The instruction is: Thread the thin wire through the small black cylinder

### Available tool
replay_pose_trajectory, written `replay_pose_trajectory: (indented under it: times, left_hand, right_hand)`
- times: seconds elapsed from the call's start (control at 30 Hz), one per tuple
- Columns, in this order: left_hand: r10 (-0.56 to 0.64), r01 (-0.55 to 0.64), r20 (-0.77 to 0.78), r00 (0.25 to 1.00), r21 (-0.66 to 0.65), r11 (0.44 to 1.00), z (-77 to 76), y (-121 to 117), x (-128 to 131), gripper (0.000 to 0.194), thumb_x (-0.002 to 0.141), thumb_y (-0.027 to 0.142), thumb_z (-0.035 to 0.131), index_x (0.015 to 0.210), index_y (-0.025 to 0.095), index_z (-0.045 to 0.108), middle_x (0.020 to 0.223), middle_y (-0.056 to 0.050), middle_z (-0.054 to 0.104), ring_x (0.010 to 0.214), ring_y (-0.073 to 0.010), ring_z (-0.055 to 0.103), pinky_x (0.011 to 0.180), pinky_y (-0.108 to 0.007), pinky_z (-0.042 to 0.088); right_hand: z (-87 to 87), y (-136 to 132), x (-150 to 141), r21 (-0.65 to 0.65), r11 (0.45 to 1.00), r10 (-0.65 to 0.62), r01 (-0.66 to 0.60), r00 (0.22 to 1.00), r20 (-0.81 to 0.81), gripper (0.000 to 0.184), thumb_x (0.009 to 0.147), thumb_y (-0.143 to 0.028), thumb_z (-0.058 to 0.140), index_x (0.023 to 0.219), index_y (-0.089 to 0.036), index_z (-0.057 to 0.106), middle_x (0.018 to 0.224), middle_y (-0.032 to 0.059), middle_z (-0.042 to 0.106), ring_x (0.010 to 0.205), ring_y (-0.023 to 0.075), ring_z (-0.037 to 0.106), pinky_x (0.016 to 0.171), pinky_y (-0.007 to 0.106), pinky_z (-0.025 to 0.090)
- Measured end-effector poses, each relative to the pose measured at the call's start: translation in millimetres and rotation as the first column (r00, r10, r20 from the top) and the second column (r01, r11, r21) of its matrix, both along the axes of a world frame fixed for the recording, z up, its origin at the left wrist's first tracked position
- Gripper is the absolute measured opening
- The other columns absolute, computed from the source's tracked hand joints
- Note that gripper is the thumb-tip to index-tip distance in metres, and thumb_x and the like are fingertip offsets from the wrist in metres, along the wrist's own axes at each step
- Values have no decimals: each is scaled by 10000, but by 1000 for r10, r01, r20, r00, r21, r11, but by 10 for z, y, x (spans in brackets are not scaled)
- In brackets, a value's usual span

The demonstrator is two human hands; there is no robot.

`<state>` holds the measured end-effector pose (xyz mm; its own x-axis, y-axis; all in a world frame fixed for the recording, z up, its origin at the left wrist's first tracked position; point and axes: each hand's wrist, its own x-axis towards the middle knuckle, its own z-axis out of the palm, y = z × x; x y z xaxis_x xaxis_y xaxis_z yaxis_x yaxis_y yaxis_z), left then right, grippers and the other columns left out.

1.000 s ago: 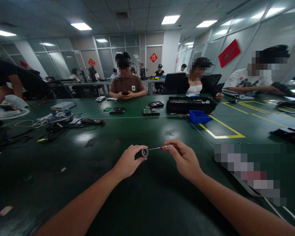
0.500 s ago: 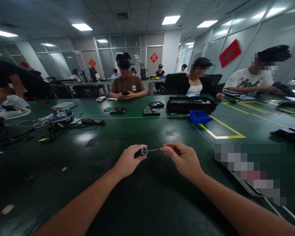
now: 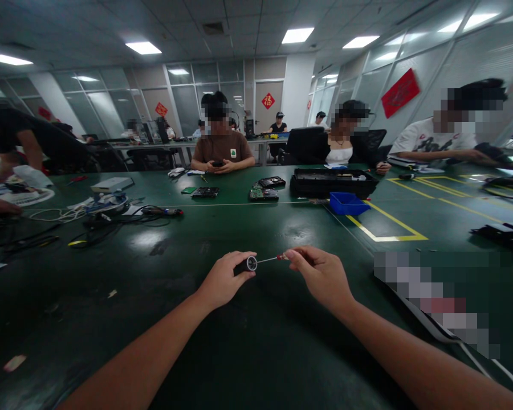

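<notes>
A black tube (image 3: 241, 267) is clamped between the thumb and fingers of the left hand (image 3: 223, 279), its ringed end left uncovered. A screwdriver (image 3: 280, 257) is pinched in the right hand (image 3: 324, 276), its shaft pointed at that end; whether contact is made cannot be told. Beyond the grip, to its right, a blue bin (image 3: 348, 204) is seen on the table (image 3: 256, 353).

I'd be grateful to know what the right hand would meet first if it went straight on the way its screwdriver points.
Probably the black tube in the left hand; the screwdriver seems to reach its rim, though depth is unclear.
</notes>
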<state>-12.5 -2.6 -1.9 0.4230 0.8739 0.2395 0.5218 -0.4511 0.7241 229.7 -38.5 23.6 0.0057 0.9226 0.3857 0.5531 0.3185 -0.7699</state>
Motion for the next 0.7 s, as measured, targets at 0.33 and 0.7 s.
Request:
replay_pose_trajectory:
  times: [0.33,0.7]
  left_hand:
    - [0,0,-14,1000,18,1000,-11,17,-5,426,872,201,689,1281,303,626,1195,-19,656,1126,-221,585,1006,-384,443]
    - [4,-3,-45,999,6,1000,-10,-7,-11,422,895,240,669,1304,324,604,1202,-10,649,1121,-215,589,985,-377,461]
  right_hand:
    - [-4,-16,-10,9,1000,0,0,1000,4,307,931,-488,595,932,-252,791,712,5,724,647,191,664,563,290,444]
    - [3,13,9,-46,996,-78,80,996,30,414,941,-563,543,905,-235,793,641,0,671,544,163,588,505,282,374]
